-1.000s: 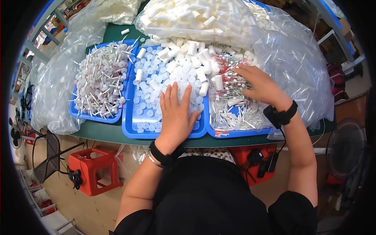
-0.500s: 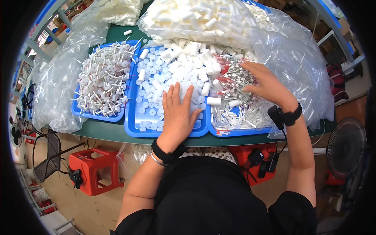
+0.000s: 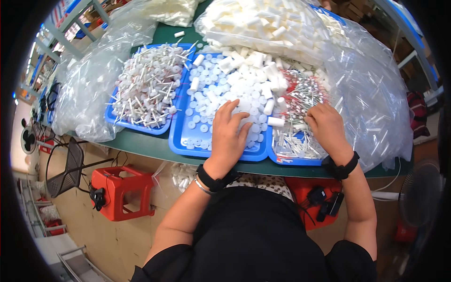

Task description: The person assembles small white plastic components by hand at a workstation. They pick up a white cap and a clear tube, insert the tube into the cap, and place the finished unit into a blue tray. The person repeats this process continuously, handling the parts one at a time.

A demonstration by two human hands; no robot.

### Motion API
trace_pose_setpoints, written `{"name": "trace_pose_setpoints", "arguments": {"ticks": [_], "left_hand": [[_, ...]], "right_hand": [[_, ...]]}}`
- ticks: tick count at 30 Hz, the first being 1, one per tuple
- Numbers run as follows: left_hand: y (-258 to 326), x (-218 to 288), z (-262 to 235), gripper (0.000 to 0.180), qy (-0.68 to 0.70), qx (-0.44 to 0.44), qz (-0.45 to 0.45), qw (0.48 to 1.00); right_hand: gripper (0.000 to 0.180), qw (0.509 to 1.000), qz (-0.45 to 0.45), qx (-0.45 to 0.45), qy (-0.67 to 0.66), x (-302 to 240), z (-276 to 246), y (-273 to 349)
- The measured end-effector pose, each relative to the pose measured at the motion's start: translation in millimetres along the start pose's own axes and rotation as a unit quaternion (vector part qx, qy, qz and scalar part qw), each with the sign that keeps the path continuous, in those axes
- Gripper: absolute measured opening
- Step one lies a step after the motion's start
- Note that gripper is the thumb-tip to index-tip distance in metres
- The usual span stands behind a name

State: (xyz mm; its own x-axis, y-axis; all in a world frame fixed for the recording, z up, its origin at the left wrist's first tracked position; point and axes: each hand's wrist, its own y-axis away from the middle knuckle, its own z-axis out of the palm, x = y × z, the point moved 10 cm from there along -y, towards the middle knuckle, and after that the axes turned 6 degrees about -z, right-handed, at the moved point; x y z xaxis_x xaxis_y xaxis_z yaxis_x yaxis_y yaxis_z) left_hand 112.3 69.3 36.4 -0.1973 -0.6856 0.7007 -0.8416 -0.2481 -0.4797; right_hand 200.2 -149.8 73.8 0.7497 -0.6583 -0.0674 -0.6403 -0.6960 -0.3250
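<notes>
L hand (image 3: 229,135) over the mid tray (image 3: 174,141), thumb & forefinger a bit apart, discs (image 3: 204,128) spread from its 8 o'clock round to 1; can't tell if it's got one! R hand (image 3: 327,127), at 3 o'clock from the L, fingertips bunched right by the pins (image 3: 306,97), which sit at its 11 o'clock in the R tray (image 3: 296,161); grip's hidden, so can't say if a pin's caught. Technique-wise, best pinch one pin only, lift slow & straight, as those red bits (image 3: 291,85) look apt to tangle. L fingers light, pref. one disc by its rim, & mind the plug (image 3: 276,122) at the R hand's 9 o'clock: a knock could roll it.
</notes>
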Motion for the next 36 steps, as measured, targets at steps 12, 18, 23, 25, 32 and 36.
{"name": "trace_pose_setpoints", "arguments": {"ticks": [12, 18, 23, 25, 32, 36], "left_hand": [[2.8, 22.2, 2.6, 0.025, -0.035, -0.020, 0.054, 0.998], [3.9, 27.4, -3.5, 0.026, 0.002, -0.020, 0.034, 0.999], [-1.7, 13.3, -32.9, 0.024, 0.014, 0.023, 0.007, 1.000], [-3.8, 10.8, -33.7, 0.024, 0.005, 0.016, -0.002, 1.000], [8.1, 12.5, -5.6, 0.031, -0.066, -0.054, 0.044, 0.995], [10.2, 12.2, 1.9, 0.025, -0.062, -0.050, 0.053, 0.995]], "right_hand": [[0.013, 0.997, 0.045, 0.008, -0.058, 5.0, 0.0, 2.9], [0.008, 1.000, 0.008, 0.018, -0.024, 2.2, -4.4, 9.8], [0.008, 0.998, 0.007, 0.032, -0.059, 5.8, -4.8, 4.4], [0.009, 0.996, 0.024, 0.040, -0.079, 8.7, -17.5, 5.5], [0.008, 0.990, 0.045, 0.087, -0.104, 11.7, -37.8, 1.9], [0.010, 0.987, 0.054, 0.089, -0.122, 17.6, -33.8, 5.9]]}}
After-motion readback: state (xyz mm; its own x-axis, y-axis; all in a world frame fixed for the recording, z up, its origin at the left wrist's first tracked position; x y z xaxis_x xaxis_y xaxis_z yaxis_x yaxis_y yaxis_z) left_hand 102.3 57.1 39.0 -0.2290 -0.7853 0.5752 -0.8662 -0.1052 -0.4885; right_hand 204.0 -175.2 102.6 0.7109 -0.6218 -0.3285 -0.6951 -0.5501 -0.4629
